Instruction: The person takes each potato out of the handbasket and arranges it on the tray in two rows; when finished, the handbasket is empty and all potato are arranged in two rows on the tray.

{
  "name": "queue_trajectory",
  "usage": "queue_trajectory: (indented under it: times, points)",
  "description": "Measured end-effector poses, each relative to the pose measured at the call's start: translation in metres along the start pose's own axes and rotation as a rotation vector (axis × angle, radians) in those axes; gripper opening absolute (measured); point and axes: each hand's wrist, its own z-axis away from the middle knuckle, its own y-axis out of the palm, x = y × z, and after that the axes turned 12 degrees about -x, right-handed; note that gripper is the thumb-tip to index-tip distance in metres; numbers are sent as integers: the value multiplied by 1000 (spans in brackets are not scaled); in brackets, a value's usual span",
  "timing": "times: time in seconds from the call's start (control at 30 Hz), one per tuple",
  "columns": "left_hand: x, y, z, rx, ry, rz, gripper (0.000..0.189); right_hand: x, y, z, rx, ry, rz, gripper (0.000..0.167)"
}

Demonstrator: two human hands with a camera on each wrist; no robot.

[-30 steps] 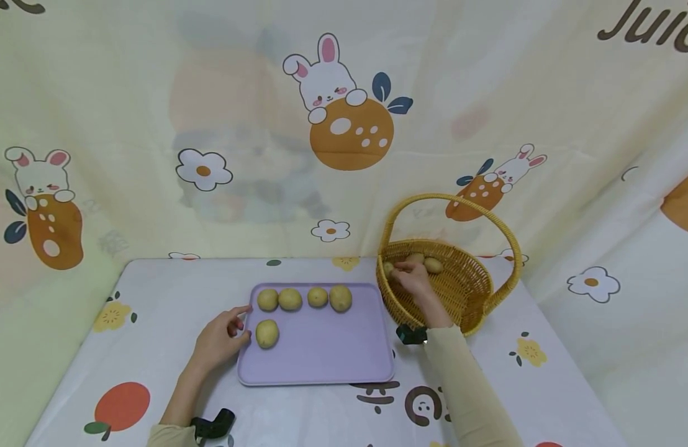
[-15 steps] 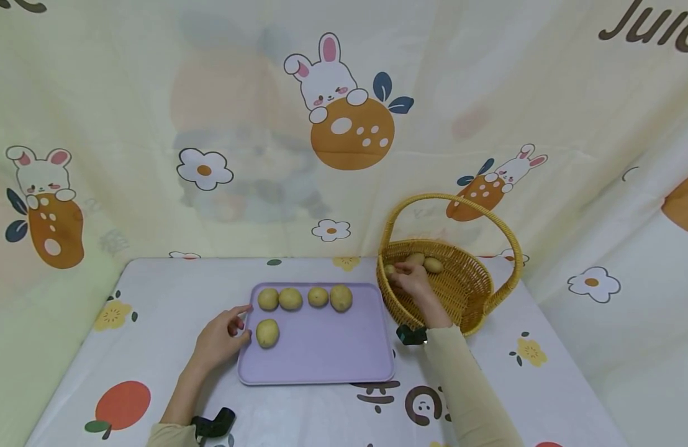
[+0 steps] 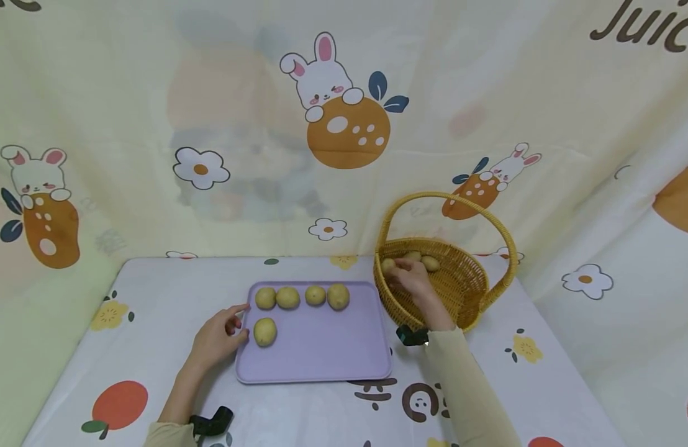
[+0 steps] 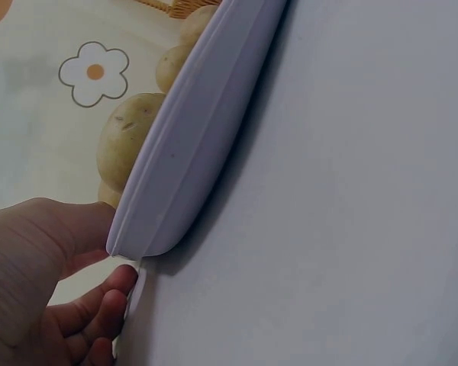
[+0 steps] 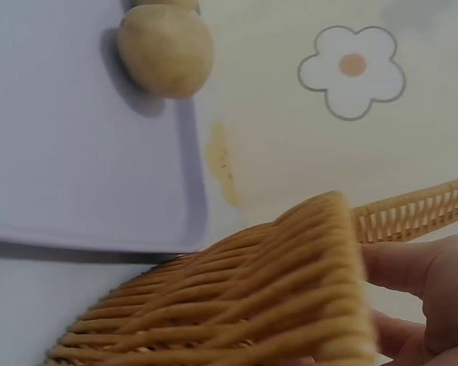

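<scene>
A lilac tray (image 3: 321, 360) lies on the table with several potatoes in it. Four of them form a row along its far edge, ending in a large potato (image 3: 338, 297); another potato (image 3: 264, 332) sits nearer the left side. My left hand (image 3: 214, 338) rests at the tray's left edge, thumb and index finger spread against the rim, other fingers loosely bent. To the right, my right hand (image 3: 413, 279) reaches into a wicker basket (image 3: 467, 292) and pinches a potato (image 3: 387, 267) at its left wall. In the right wrist view the basket's side hides its fingertips.
Two more potatoes, one of them a small potato (image 3: 430, 263), lie at the back of the basket. Its tall arched handle (image 3: 450, 195) rises above my right hand. The basket stands close beside the tray's right edge. A printed cloth (image 3: 254, 217) hangs behind the table.
The head view has shifted slightly. Both hands stay almost where they were, the left at the tray's edge and the right in the basket at the potato.
</scene>
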Motion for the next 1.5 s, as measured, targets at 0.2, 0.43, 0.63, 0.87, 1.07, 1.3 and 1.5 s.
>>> queue_trajectory:
  times: [0.2, 0.43, 0.63, 0.87, 1.07, 1.3, 1.5]
  points:
    - [2, 0, 1, 1, 4, -3, 51, 7, -5, 7, 34, 4, -46, 54]
    - [4, -1, 2, -17, 13, 1, 52, 17, -7, 20, 27, 29, -92, 53]
    - [3, -1, 3, -15, 7, 2, 51, 20, -5, 28, -6, 23, -130, 52]
    - [1, -2, 2, -8, 2, 3, 51, 20, -3, 39, -6, -16, -143, 51]
    - [1, -1, 2, -12, 4, 4, 52, 21, 4, 51, -5, -27, -133, 48]
    - [-1, -1, 1, -10, 6, 9, 52, 21, 16, 67, 27, -72, -139, 45]
    - [-4, -2, 0, 3, -9, 5, 51, 19, 31, 77, 50, -97, -143, 40]
